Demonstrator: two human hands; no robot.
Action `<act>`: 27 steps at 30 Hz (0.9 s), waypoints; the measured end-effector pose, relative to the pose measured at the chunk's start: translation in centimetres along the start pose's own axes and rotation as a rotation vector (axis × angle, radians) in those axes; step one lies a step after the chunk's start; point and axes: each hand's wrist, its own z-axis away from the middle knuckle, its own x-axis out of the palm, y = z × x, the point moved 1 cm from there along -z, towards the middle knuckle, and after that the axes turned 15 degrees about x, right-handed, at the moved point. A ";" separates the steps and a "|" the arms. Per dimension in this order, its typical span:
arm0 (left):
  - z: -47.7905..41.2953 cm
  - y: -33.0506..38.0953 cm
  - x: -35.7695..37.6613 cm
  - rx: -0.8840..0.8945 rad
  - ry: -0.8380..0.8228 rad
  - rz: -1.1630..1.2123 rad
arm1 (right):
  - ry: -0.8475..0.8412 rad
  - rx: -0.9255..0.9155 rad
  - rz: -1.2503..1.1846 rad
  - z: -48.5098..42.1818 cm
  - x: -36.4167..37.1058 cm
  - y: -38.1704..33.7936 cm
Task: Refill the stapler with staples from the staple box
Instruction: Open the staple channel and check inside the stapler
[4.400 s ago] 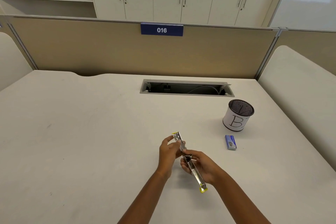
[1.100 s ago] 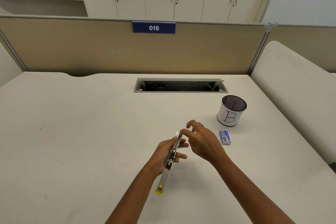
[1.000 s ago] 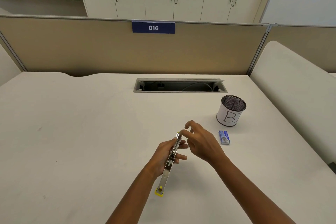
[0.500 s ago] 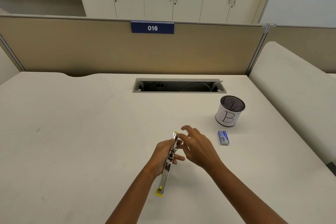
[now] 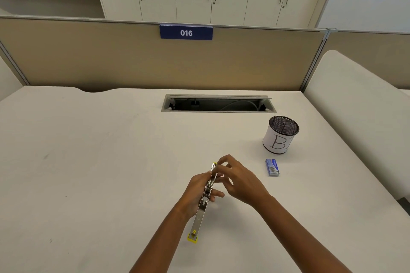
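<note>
The left hand (image 5: 197, 190) is gripping the opened stapler (image 5: 205, 199) above the desk (image 5: 88, 162). The right hand (image 5: 238, 180) is pinching at its far end; staples unseen. The box (image 5: 272, 167) is lying nearby, apparently closed. Loading looks unfinished.

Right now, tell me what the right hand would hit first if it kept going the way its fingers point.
The right hand points up-left at the stapler in the left hand; it probably meets the stapler's far end first.
</note>
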 end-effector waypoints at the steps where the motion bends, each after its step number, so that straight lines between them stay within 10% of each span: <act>1: 0.0 0.0 0.0 0.002 0.003 0.010 | 0.002 0.021 -0.039 0.0 0.1 0.0; 8: -0.5 -0.2 -0.5 0.033 0.042 0.237 | -0.006 0.452 -0.862 0.2 0.9 -0.9; 12: -0.9 -0.5 -0.3 0.101 0.095 0.272 | -0.347 0.747 -1.188 1.0 1.9 -2.1; 27: -1.6 -1.0 -0.2 0.173 0.205 0.197 | -0.516 0.884 -1.283 0.7 2.7 -1.7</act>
